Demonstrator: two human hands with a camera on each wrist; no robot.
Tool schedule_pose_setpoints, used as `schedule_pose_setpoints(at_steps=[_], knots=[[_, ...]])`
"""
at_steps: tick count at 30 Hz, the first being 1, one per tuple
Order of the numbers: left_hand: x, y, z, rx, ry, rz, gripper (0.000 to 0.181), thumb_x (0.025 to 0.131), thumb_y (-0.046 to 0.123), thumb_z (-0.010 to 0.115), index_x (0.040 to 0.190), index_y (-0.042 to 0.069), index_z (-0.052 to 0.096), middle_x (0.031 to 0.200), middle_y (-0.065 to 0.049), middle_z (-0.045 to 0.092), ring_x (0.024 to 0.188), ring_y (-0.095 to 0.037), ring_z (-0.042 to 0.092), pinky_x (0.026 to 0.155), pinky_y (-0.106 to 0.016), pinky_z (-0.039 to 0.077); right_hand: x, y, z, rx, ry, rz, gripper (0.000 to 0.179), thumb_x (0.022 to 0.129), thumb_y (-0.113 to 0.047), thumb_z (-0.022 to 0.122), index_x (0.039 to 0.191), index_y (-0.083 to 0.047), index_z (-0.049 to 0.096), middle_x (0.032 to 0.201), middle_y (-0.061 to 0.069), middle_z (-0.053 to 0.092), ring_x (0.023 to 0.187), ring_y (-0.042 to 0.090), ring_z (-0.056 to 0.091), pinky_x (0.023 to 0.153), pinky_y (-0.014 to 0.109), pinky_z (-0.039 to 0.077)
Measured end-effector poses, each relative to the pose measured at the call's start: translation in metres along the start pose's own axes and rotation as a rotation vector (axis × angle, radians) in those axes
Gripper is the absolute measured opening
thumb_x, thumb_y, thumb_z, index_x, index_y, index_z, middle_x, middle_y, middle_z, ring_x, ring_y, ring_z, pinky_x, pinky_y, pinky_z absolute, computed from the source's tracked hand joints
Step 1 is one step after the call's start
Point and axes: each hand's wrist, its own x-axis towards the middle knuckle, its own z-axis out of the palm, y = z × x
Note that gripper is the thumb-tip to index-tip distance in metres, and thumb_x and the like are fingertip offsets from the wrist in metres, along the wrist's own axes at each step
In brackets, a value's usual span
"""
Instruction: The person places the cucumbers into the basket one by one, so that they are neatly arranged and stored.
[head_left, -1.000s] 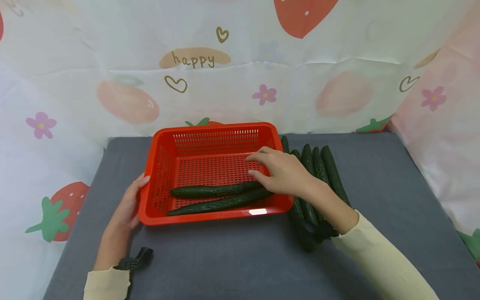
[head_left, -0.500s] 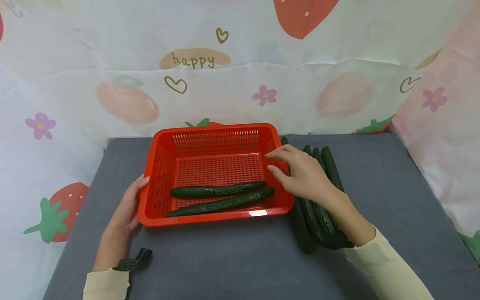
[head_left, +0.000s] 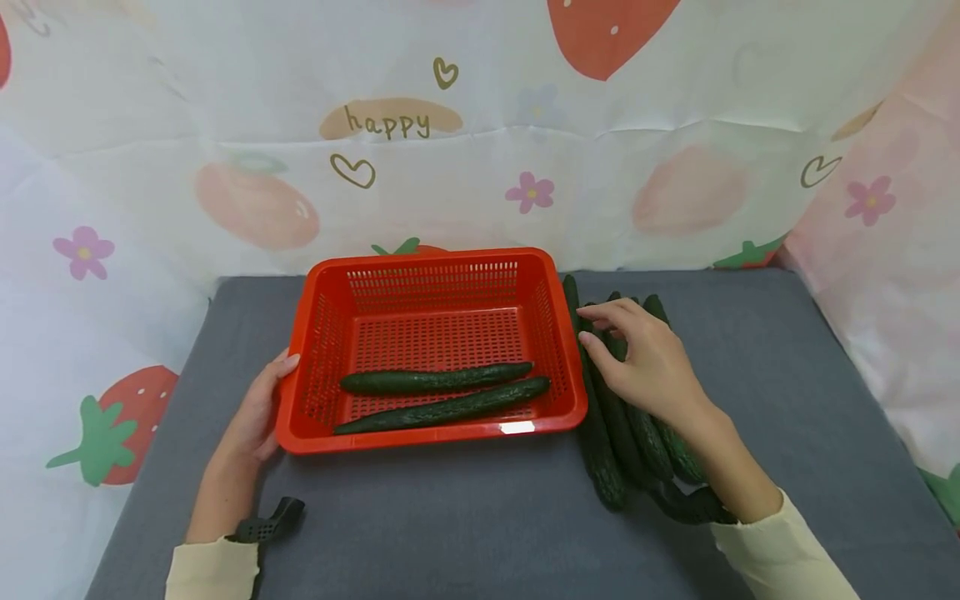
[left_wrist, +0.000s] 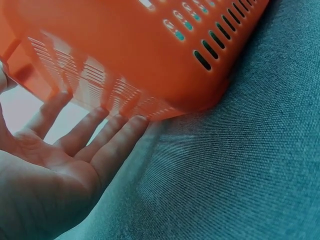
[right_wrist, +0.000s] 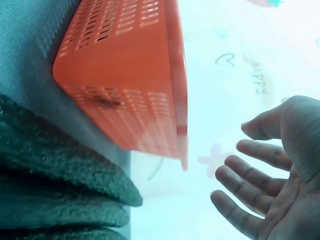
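A red plastic basket (head_left: 435, 436) with slotted walls stands mid-table, two dark green cucumbers (head_left: 442, 407) lying near its front side. At its left side, my left hand (head_left: 251, 412) holds the rim, thumb on top; the left wrist view shows the fingers (left_wrist: 115, 145) spread against the outer wall. Over the cucumbers (head_left: 600, 454) laid side by side to the right of the basket, my right hand (head_left: 648, 358) hovers with thumb and fingers parted and nothing between them. The right wrist view has that hand (right_wrist: 290, 185) apart from the basket wall (right_wrist: 120, 75). It hides parts of those cucumbers.
Grey cloth (head_left: 450, 533) covers the table. A white printed curtain (head_left: 465, 192) hangs behind it and at both sides. Black straps with camera mounts (head_left: 270, 521) sit on both wrists.
My right hand has moved from over the basket's right end to the right, now above the row of cucumbers. The left hand and basket have stayed put.
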Motion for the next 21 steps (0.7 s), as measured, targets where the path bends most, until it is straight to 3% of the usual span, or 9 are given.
schedule_pose_setpoints(at_steps=[10,17,21], knots=[[0.0,0.0,0.0,-0.001,0.005,-0.007,0.035,0.116,0.032,0.031,0.146,0.022,0.045,0.119,0.01,0.07,0.102,-0.003,0.071,0.086,-0.023,0.062,-0.013,0.024,-0.004,0.019,0.026,0.05,0.03,0.103,-0.015,0.068,0.133,-0.007,0.07,0.125,0.016,0.069,0.108,0.035,0.07,0.09,0.057,0.06],[0.0,0.0,0.0,-0.001,-0.031,0.021,0.036,0.116,0.03,0.029,0.147,0.02,0.044,0.121,0.009,0.07,0.104,-0.004,0.071,0.087,-0.024,0.063,-0.023,0.045,-0.005,-0.011,-0.01,0.126,0.035,0.105,-0.018,0.066,0.138,-0.005,0.066,0.133,0.022,0.065,0.115,0.041,0.068,0.093,0.06,0.059],[0.0,0.0,0.0,0.008,-0.02,0.016,0.036,0.116,0.03,0.029,0.147,0.02,0.044,0.121,0.009,0.07,0.104,-0.004,0.071,0.087,-0.024,0.062,-0.028,0.054,-0.007,-0.048,-0.038,0.171,0.039,0.105,-0.019,0.065,0.141,-0.003,0.063,0.139,0.026,0.059,0.119,0.044,0.065,0.093,0.061,0.058]])
